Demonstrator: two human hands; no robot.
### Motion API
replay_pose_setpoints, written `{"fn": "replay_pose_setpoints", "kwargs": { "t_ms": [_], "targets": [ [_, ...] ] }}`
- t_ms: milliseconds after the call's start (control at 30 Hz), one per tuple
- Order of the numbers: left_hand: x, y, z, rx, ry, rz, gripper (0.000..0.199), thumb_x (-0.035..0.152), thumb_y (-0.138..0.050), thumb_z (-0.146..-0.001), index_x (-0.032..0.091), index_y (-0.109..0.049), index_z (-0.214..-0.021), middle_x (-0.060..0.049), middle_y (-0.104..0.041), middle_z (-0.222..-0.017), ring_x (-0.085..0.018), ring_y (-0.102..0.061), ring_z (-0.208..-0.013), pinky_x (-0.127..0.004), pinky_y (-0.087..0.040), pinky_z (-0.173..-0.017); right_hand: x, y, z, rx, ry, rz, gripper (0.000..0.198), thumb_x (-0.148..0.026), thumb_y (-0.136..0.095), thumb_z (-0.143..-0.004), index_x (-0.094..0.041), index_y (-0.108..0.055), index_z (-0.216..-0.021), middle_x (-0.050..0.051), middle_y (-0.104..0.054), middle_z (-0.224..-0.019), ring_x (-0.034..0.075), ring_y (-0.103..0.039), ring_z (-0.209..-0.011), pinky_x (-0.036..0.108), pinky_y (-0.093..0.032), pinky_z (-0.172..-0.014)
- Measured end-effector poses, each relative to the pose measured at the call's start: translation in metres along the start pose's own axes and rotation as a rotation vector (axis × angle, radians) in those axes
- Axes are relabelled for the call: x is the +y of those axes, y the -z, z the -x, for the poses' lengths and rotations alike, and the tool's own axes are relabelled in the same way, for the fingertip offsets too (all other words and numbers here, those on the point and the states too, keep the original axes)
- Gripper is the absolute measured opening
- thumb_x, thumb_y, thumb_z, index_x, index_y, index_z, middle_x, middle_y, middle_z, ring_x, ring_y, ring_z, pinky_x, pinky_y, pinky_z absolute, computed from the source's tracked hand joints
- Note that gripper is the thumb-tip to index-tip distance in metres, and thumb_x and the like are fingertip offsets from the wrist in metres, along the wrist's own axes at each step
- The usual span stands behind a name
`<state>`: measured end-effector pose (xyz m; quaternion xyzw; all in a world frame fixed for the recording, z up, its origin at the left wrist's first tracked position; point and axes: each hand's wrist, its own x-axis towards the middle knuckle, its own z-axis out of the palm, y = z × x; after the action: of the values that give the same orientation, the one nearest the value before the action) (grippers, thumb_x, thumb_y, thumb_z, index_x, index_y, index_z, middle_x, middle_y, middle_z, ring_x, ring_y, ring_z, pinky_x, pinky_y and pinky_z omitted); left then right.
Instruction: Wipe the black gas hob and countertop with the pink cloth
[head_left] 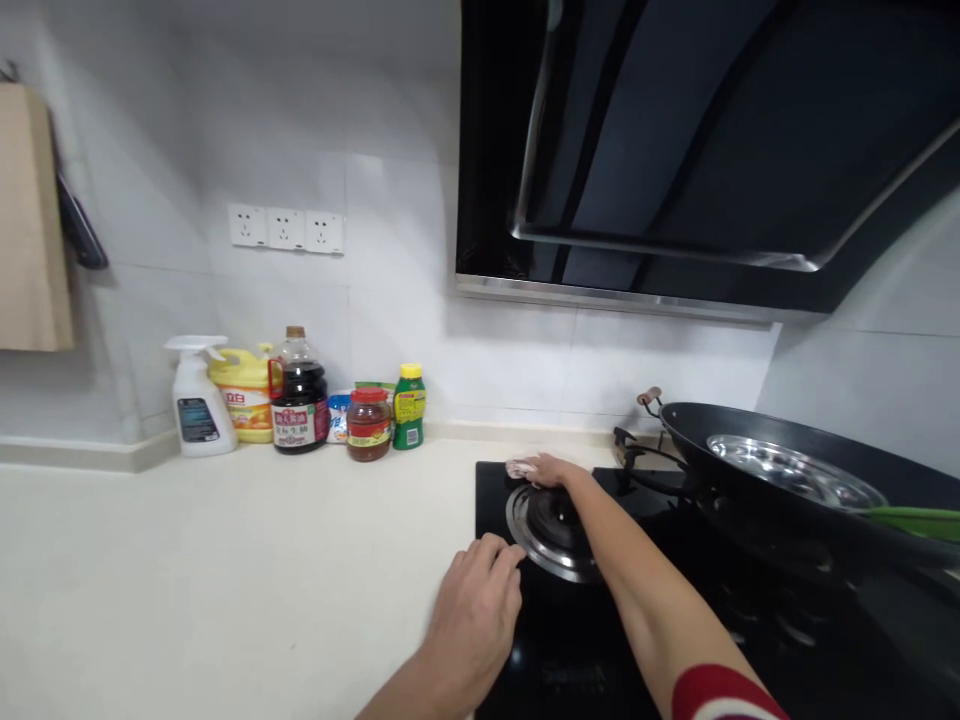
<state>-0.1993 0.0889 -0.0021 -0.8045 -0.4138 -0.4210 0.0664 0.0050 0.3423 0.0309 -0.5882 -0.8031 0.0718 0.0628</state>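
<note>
right hand (544, 468) presses a pale cloth (520, 466) to the black stove (570, 650) behind the burner (551, 530), grip pinching it; left hand (476, 610) rests beside, fingers loosely spread.

Blk hob (570, 660), pink cloth (521, 467)

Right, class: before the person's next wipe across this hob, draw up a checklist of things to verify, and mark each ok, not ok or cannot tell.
1. Right hand has the cloth under it at the far edge of the burner: ok.
2. Left hand rests at the hob's near-left edge, beside the burner ring: ok.
3. No flame on this burner: ok, none seen.
4. Burner cool to touch: cannot tell.
5. Wok stands apart on the right-hand burner, clear of the right arm: ok.
6. Bottles stand back by the wall: ok.
</note>
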Motion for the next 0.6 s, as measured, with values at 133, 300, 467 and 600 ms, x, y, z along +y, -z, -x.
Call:
{"fn": "replay_pose_setpoints", "kwargs": {
  "t_ms": [133,300,467,600],
  "targets": [
    [-0.014,0.004,-0.005,0.055,0.039,-0.027,0.028,0.021,-0.039,-0.100,0.025,-0.061,-0.118,-0.007,-0.065,-0.102,-0.022,-0.064,-0.091,-0.039,-0.054,-0.081,-0.047,-0.006,-0.003,-0.052,0.199,-0.019,0.043,-0.042,-0.064,-0.094,-0.020,-0.058,-0.130,0.010,-0.057,-0.136,0.026,-0.058,-0.119,0.050,-0.050,-0.100],
    [-0.027,0.012,-0.011,0.059,0.139,-0.014,0.028,0.026,-0.039,-0.101,0.026,-0.062,-0.117,-0.007,-0.066,-0.105,-0.022,-0.064,-0.098,-0.038,-0.052,-0.087,-0.094,-0.019,0.041,-0.072,0.393,-0.043,0.053,-0.047,-0.072,-0.082,-0.023,-0.062,-0.128,0.010,-0.053,-0.142,0.031,-0.054,-0.126,0.045,-0.041,-0.108],
    [-0.036,0.017,-0.011,0.074,0.233,0.063,0.029,0.030,-0.038,-0.099,0.023,-0.064,-0.111,-0.006,-0.065,-0.104,-0.021,-0.065,-0.097,-0.037,-0.053,-0.088,-0.114,-0.026,0.147,-0.076,0.612,-0.075,0.065,-0.052,-0.077,-0.071,-0.030,-0.060,-0.129,0.007,-0.052,-0.143,0.031,-0.048,-0.130,0.047,-0.034,-0.112],
    [-0.038,0.015,-0.008,0.082,0.290,0.148,0.030,0.036,-0.040,-0.098,0.022,-0.064,-0.108,-0.005,-0.065,-0.105,-0.020,-0.066,-0.093,-0.036,-0.054,-0.085,-0.097,-0.023,0.245,-0.136,0.645,-0.168,0.058,-0.050,-0.073,-0.077,-0.031,-0.059,-0.130,0.008,-0.035,-0.158,0.033,-0.028,-0.147,0.052,-0.024,-0.117]
  ]
}}
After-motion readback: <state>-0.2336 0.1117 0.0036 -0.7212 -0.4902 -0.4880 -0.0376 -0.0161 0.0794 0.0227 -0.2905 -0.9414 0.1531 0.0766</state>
